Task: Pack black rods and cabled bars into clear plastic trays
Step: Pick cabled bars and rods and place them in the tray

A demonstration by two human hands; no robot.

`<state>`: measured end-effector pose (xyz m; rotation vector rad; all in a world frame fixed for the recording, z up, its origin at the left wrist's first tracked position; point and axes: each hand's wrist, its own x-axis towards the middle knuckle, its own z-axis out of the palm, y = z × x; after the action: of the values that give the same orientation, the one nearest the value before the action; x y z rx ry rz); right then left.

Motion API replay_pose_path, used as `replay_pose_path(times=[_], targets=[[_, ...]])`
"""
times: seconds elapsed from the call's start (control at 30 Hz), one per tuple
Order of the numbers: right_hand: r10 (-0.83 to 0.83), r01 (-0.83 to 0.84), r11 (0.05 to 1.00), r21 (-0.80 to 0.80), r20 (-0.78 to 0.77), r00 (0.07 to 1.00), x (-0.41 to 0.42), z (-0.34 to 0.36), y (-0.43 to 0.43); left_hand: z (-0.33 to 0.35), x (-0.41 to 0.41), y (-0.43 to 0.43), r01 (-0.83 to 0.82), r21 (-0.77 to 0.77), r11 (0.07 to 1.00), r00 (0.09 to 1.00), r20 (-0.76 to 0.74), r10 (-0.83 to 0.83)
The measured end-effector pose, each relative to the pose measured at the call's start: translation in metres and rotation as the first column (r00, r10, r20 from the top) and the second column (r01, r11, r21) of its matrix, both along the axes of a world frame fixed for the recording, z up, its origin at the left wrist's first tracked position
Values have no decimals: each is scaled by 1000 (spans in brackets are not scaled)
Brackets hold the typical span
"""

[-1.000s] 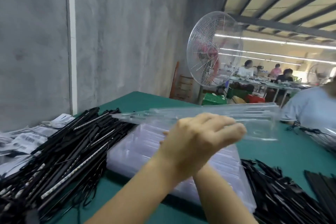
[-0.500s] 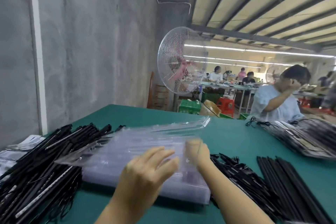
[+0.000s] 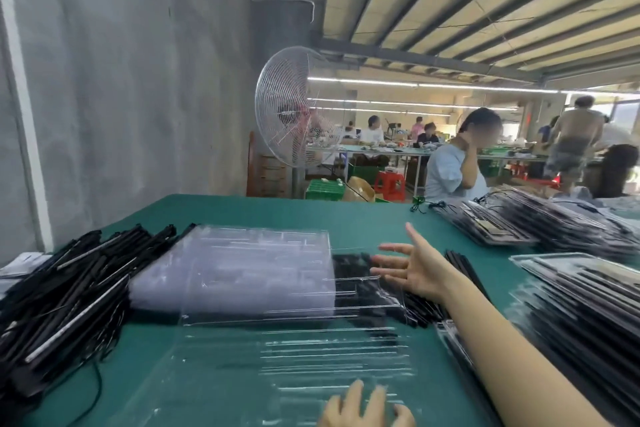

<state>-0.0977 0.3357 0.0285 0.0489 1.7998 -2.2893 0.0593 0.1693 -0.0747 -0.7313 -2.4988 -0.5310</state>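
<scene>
left hand (image 3: 367,406) resting loose-fingered on flat clear plastic tray (image 3: 277,357) | right hand (image 3: 414,270) hovering, fingers spread, at tray's far corner | tray lying on green surface (image 3: 311,215)

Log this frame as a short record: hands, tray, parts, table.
left hand: fingers rest on single clear tray, near edge
right hand: open, fingers spread, at tray's far corner
tray stack: behind the single tray
cabled bars: piled left
black rods: right of stack
table: green
</scene>
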Motion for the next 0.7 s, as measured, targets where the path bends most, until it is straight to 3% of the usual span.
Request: replay_pose_path(times=[0.07, 0.1, 0.23, 0.3, 0.37, 0.43, 0.53, 0.6, 0.7], targets=[[-26, 39, 982, 182, -75, 997, 11, -9, 0, -10, -4, 1, -52, -83, 995, 994, -100, 44], [-64, 90, 965, 247, -111, 992, 13, -15, 0, -10, 1, -3, -22, -153, 988, 997, -77, 10], [-274, 326, 863, 386, -184, 944, 20, -35, -7, -19, -3, -2, 251, -341, 906, 957, 231, -178], [-297, 381, 817, 432, -252, 921, 20, -46, -9, -18, -6, -9, 372, -344, 862, 900, 361, -244], [-294, 393, 834, 388, -290, 911, 20, -50, -9, -20, -15, -20, 429, -240, 871, 870, 370, -327], [-296, 364, 898, 245, -274, 915, 18, -49, -5, -26, -27, -36, 487, -202, 850, 833, 401, -382], [-329, 363, 925, 107, -248, 911, 11, -48, 4, -34, -52, -53, 501, -404, 766, 846, 416, -334], [-385, 469, 836, 283, -306, 871, 2, -51, 13, -36, -62, -53, 513, -411, 754, 839, 428, -337], [-304, 571, 465, 677, -484, 821, -14, -56, 32, -42, -71, -48, 516, -358, 778, 824, 454, -338]])
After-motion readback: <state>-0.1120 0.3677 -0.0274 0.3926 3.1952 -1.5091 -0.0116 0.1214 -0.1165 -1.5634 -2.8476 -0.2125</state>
